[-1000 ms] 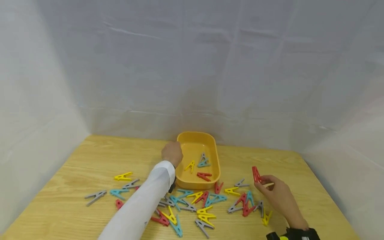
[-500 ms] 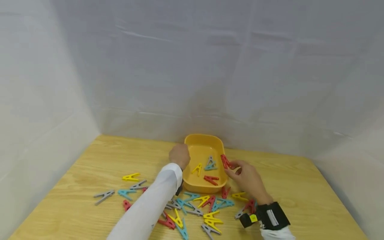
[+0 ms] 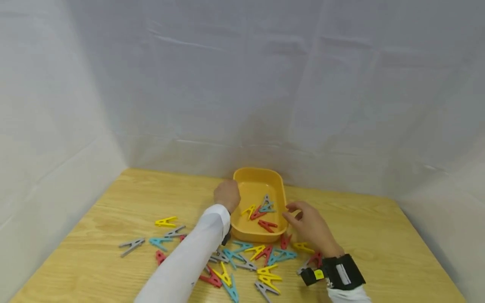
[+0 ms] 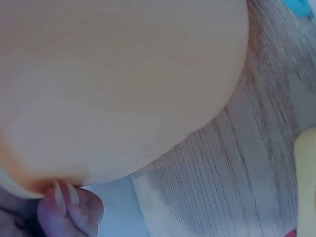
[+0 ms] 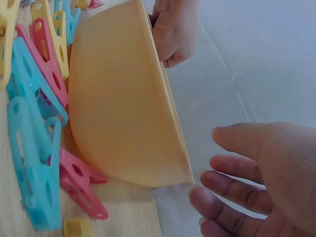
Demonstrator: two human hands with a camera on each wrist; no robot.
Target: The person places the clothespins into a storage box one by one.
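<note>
An orange tray [image 3: 257,171] stands at the back middle of the wooden table [image 3: 113,202]. My left hand [image 3: 226,195] grips its left rim; the right wrist view shows that hand [image 5: 173,29] curled over the tray's edge [image 5: 163,84]. My right hand [image 3: 291,211] hovers at the right rim with its fingers [image 5: 232,181] spread and holding nothing. In the tray lie two red clothespins [image 3: 258,213], [image 3: 267,226], a yellow one [image 3: 248,210] and a grey-and-blue pair [image 3: 267,204]. The left wrist view is filled by the tray wall [image 4: 123,89], with my fingertips [image 4: 69,212] below it.
Several red, yellow, blue and grey clothespins [image 3: 250,256] lie scattered in front of the tray, and more lie at the left [image 3: 165,221]. Blue [image 5: 29,163] and red [image 5: 81,190] pins lie against the tray's near wall. White cloth walls [image 3: 242,84] close in the table.
My right hand carried a red clothespin from the right side of the table to the tray and let it go inside. The left hand stayed on the rim.
</note>
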